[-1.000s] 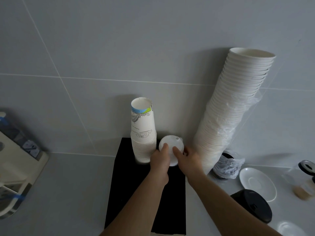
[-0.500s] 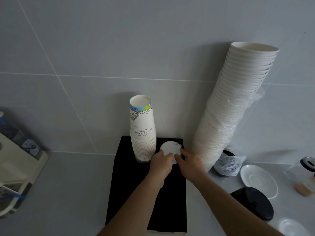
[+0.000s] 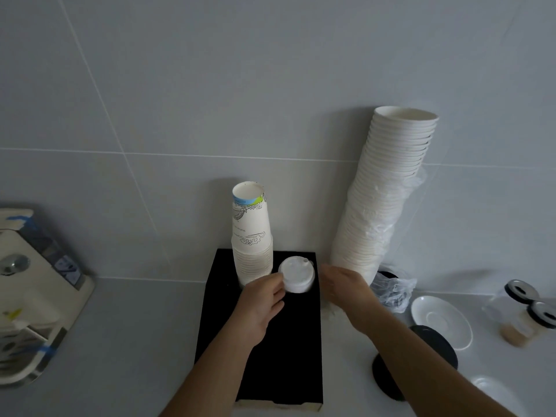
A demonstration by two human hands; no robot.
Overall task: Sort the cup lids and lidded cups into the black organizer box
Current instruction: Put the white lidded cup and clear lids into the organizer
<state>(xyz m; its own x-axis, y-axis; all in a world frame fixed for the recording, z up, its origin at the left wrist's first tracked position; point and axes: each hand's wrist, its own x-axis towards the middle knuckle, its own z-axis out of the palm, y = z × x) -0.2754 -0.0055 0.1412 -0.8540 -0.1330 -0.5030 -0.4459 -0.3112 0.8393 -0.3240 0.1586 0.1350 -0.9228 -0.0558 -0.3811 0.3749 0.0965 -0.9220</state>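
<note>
A black organizer box [image 3: 224, 311] stands against the wall. A stack of printed paper cups [image 3: 251, 236] rises from its back left slot. A white lidded cup [image 3: 296, 273] sits in the back right slot, only its top showing. My left hand [image 3: 263, 302] touches the lid's left edge with its fingertips. My right hand [image 3: 346, 285] hangs just right of the box, fingers apart, holding nothing.
A tall leaning stack of white bowls [image 3: 382, 200] in loose plastic rises to the right. Nearby lie a white saucer [image 3: 440, 322], black lids [image 3: 421, 362] and a small jar [image 3: 525, 314]. A beige machine [image 3: 30, 296] stands at far left.
The lidded cup has sunk down into the back right slot. My right hand has let go of it and moved right; my left hand stays at its edge.
</note>
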